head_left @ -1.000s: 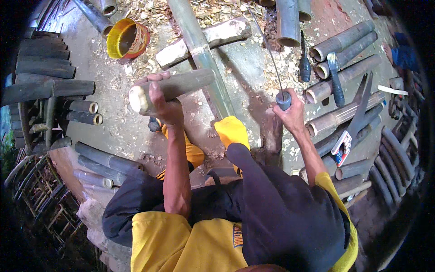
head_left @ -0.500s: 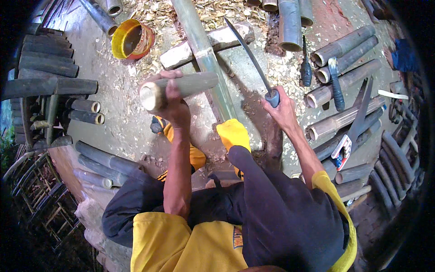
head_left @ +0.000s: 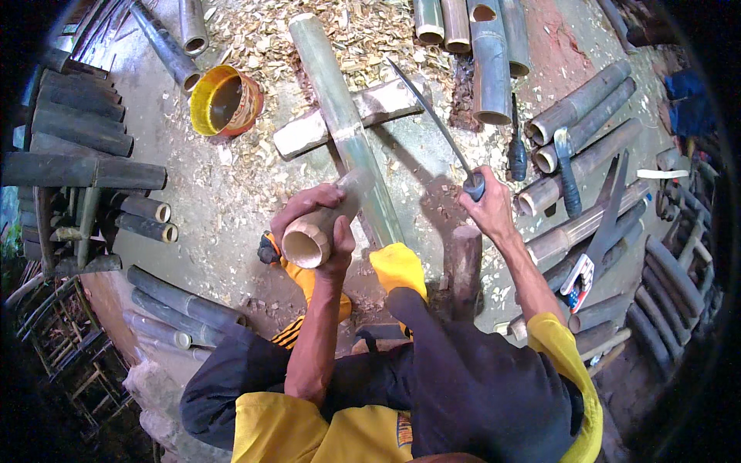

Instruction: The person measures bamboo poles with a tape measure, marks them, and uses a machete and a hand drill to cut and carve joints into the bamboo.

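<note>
I log left grip (head_left: 337, 255) wrapped round bamboo tube (head_left: 320, 231), nine o'clock of centre; right grip (head_left: 492, 208) holds knife (head_left: 434, 116), blade toward eleven. Near rim (head_left: 304, 264) looks pared; whether cutting remains, I cannot tell.

A yellow bucket (head_left: 250, 109) stands left, a handsaw (head_left: 604, 225) lies right.

Light falls brightest on the wood chips (head_left: 363, 38) and pale block (head_left: 301, 137), with a soft shadow (head_left: 436, 199) slanting across the floor (head_left: 208, 239). The bamboo piece (head_left: 328, 219) blurs at its far end, and fisheye curvature bends outer shapes inside a black rim
</note>
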`<state>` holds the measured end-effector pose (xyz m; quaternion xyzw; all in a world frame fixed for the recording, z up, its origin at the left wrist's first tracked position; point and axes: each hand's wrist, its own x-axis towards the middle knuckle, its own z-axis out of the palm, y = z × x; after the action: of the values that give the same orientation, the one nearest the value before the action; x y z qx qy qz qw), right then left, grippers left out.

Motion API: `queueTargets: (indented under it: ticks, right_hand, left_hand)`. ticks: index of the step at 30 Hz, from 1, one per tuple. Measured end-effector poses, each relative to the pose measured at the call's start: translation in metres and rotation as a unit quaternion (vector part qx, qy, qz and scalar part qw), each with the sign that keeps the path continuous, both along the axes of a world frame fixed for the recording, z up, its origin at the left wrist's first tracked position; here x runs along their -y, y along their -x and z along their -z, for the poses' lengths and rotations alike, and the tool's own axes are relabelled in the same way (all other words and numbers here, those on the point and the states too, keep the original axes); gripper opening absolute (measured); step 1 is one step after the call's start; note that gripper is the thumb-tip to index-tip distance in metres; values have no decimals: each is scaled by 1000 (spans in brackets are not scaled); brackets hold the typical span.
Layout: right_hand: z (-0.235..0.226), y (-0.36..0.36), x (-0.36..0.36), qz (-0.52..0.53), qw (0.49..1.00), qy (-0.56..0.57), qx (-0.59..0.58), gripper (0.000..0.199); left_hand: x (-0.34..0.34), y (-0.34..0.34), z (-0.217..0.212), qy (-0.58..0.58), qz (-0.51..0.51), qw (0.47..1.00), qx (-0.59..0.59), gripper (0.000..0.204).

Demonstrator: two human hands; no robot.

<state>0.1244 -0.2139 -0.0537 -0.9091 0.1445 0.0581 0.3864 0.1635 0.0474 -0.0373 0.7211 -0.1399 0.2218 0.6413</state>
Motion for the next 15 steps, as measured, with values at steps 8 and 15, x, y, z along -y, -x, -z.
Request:
queueTargets:
  ticks: [8, 15]
  right_hand:
    - [4, 4, -4, 8, 999, 4, -36, 37]
    - [11, 2, -13, 2, 999, -29, -38, 35]
  left_hand:
    - [4, -3, -4, 21, 28, 999, 26, 36]
    - [6, -5, -11, 33, 45, 997, 45, 35]
